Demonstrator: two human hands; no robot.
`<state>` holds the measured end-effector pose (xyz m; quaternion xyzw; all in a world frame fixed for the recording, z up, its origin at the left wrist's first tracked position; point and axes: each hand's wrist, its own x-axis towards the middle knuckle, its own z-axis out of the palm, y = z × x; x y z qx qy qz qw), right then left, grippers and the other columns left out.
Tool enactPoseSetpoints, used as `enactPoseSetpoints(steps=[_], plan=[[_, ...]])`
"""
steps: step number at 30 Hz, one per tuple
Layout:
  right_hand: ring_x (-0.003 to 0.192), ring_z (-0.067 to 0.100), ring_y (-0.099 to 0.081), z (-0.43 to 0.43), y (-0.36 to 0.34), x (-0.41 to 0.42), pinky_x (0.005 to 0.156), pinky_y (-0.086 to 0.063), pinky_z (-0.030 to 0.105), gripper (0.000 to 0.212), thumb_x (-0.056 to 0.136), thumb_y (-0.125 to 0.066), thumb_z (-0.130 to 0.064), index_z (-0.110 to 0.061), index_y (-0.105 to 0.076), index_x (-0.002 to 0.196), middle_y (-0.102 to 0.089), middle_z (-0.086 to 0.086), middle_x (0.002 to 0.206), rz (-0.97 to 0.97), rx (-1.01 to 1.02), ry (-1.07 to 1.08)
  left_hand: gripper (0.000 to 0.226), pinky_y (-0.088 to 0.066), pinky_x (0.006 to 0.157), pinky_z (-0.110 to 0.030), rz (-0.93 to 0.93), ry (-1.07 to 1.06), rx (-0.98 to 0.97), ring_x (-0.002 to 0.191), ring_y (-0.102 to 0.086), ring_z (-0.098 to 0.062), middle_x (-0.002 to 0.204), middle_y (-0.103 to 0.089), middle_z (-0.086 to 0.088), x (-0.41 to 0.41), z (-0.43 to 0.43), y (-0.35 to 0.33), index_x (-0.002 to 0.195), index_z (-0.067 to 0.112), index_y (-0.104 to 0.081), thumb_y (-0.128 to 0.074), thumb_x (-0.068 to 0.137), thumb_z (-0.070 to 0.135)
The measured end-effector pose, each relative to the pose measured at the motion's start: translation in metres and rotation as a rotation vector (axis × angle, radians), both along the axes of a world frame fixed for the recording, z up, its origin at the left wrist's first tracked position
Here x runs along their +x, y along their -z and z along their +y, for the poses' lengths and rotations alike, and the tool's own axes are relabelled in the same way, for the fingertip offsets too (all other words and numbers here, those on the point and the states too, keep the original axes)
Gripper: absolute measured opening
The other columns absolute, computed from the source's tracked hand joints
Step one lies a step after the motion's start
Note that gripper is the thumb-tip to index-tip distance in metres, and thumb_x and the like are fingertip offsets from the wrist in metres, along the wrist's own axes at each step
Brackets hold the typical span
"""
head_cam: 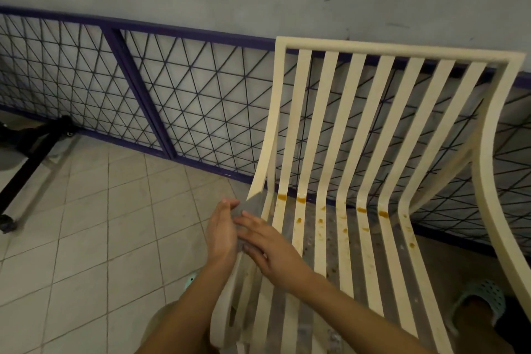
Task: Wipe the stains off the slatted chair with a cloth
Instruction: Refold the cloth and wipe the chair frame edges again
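The cream slatted chair point(373, 129) stands in front of me, its back leaning toward the wall. Orange-brown stains point(301, 200) dot several slats around the bend between seat and back, and more run down the seat slats. At the chair's left edge a grey cloth point(253, 204) is sandwiched between my hands, one corner sticking up. My left hand point(221, 234) stands on edge with straight fingers, palm against the cloth. My right hand point(268, 248) lies flat across the cloth, fingers straight and pointing left.
A purple-framed wire-mesh panel point(138, 86) leans along the grey wall behind the chair. A black wheeled stand point(31, 158) sits at the far left on the tiled floor point(100, 238). My foot in a pale green clog point(482, 302) shows under the chair's right side.
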<state>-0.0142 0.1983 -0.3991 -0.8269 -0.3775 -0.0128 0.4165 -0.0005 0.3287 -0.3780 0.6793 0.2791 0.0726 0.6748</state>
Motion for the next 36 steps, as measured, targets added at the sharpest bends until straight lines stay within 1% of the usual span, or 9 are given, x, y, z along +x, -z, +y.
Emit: enactPoseSetpoints(steps=[7, 10, 12, 15, 18, 22, 28, 33, 36], plan=[[0.147, 0.013, -0.024, -0.024, -0.007, 0.124, 0.118, -0.024, 0.042, 0.039, 0.102, -0.045, -0.022, -0.016, -0.050, 0.141, -0.042, 0.000, 0.151, -0.179, -0.207, -0.022, 0.039, -0.042, 0.090, -0.021, -0.085, 0.119, 0.007, 0.105, -0.058, -0.009, 0.116, -0.062, 0.004, 0.078, -0.016, -0.032, 0.121, 0.017, -0.062, -0.031, 0.105, 0.035], [0.148, 0.013, -0.019, -0.031, -0.022, 0.177, 0.120, -0.020, 0.043, 0.042, 0.102, -0.042, -0.024, -0.020, -0.046, 0.144, -0.039, -0.003, 0.153, -0.290, -0.322, -0.034, 0.038, -0.037, 0.099, -0.024, -0.159, 0.119, 0.047, 0.119, -0.050, -0.009, 0.130, -0.055, 0.005, 0.114, -0.028, -0.030, 0.129, 0.017, -0.056, -0.030, 0.106, 0.034], [0.148, 0.013, -0.020, -0.036, -0.034, 0.208, 0.121, -0.016, 0.043, 0.043, 0.101, -0.038, -0.026, -0.023, -0.045, 0.144, -0.039, -0.005, 0.153, -0.400, -0.443, -0.055, 0.043, -0.039, 0.104, -0.030, -0.217, 0.139, 0.219, 0.124, -0.050, -0.011, 0.135, -0.054, 0.005, 0.122, -0.035, -0.017, 0.132, 0.020, -0.054, -0.029, 0.105, 0.040], [0.147, 0.014, -0.024, -0.042, -0.063, 0.259, 0.121, -0.014, 0.045, 0.041, 0.101, -0.042, -0.023, -0.025, -0.048, 0.141, -0.042, -0.004, 0.151, -0.550, -0.571, -0.075, 0.047, -0.033, 0.102, -0.024, -0.253, 0.150, 0.480, 0.124, -0.039, -0.001, 0.135, -0.043, 0.016, 0.121, -0.040, -0.003, 0.141, 0.023, -0.044, -0.028, 0.102, 0.042], [0.147, 0.017, -0.024, -0.047, -0.102, 0.308, 0.120, -0.012, 0.050, 0.045, 0.095, -0.055, -0.014, -0.024, -0.051, 0.139, -0.042, -0.002, 0.152, -0.702, -0.658, -0.007, 0.053, -0.042, 0.102, -0.032, -0.266, 0.172, 0.517, 0.120, -0.047, -0.007, 0.134, -0.050, 0.006, 0.123, -0.041, 0.000, 0.138, 0.023, -0.047, -0.027, 0.097, 0.048], [0.150, 0.014, -0.012, -0.042, -0.153, 0.338, 0.119, -0.006, 0.049, 0.054, 0.092, -0.057, -0.011, -0.027, -0.046, 0.142, -0.030, -0.004, 0.158, -0.780, -0.771, 0.083, 0.044, -0.048, 0.094, -0.029, -0.273, 0.254, 0.547, 0.112, -0.052, -0.002, 0.125, -0.056, 0.010, 0.130, -0.041, 0.004, 0.137, 0.029, -0.048, -0.030, 0.100, 0.046], [0.151, 0.014, -0.004, -0.034, -0.174, 0.330, 0.120, -0.002, 0.041, 0.056, 0.094, -0.049, -0.005, -0.023, -0.040, 0.147, -0.020, -0.003, 0.161, -0.649, -0.738, 0.211, 0.040, -0.045, 0.088, -0.023, -0.236, 0.228, 0.601, 0.108, -0.057, -0.009, 0.120, -0.060, 0.009, 0.131, -0.045, -0.004, 0.143, 0.022, -0.045, -0.041, 0.103, 0.024], [0.151, 0.015, -0.004, -0.012, -0.101, 0.285, 0.121, -0.005, 0.044, 0.048, 0.097, -0.044, -0.003, -0.017, -0.045, 0.144, -0.028, 0.001, 0.159, -0.374, -0.630, 0.216, 0.038, -0.043, 0.085, -0.022, -0.213, 0.197, 0.564, 0.102, -0.057, -0.008, 0.119, -0.063, 0.004, 0.127, -0.045, -0.008, 0.140, 0.018, -0.049, -0.043, 0.102, 0.018], [0.150, 0.016, -0.006, -0.001, -0.057, 0.235, 0.122, -0.008, 0.046, 0.042, 0.099, -0.047, -0.009, -0.014, -0.049, 0.141, -0.034, 0.003, 0.156, -0.213, -0.411, 0.232, 0.031, -0.041, 0.085, -0.023, -0.199, 0.127, 0.485, 0.106, -0.058, -0.014, 0.113, -0.060, 0.004, 0.130, -0.042, -0.008, 0.129, 0.016, -0.055, -0.038, 0.104, 0.022]])
